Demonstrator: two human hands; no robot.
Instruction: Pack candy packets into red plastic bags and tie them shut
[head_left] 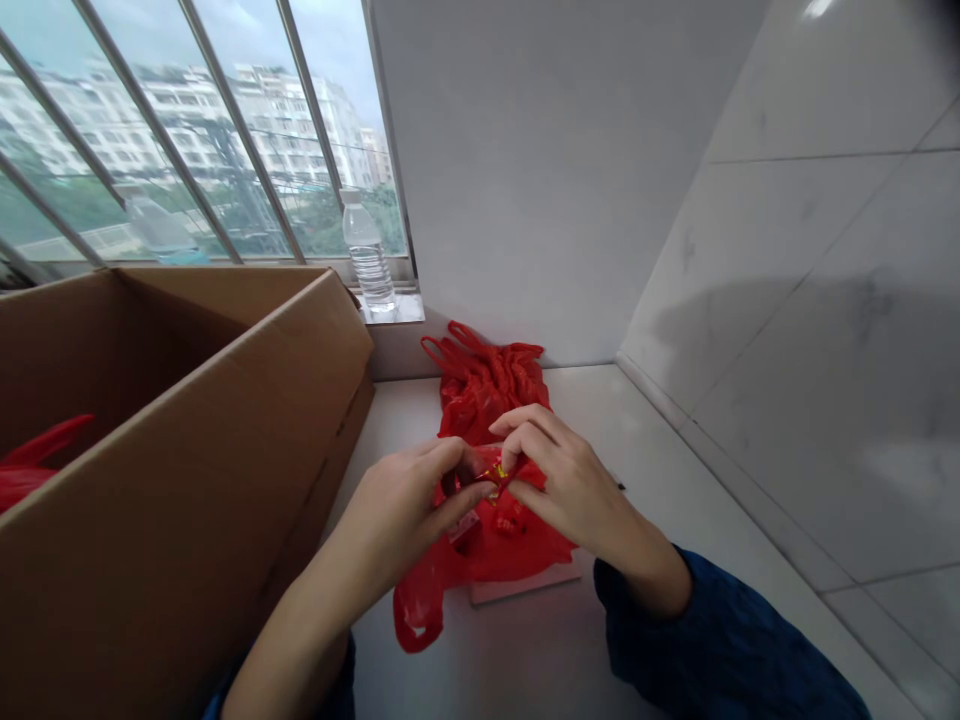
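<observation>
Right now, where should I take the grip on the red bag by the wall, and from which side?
Probably the handle loops of the red plastic bag, from above: they stick out free at its far end, away from your left hand and right hand.

Small yellow-marked item [495, 472] between the fingers [525, 432]: mostly hidden, too small to read. Pale flat board [525, 588] largely covered by red plastic bag [487, 395]. Red plastic [34, 470] partly behind cardboard box [172, 490] wall; box cut off at left and bottom edges. Blue sleeve [720, 640] cut off below. Bottle shape [157, 225] behind window glass blurred.
</observation>
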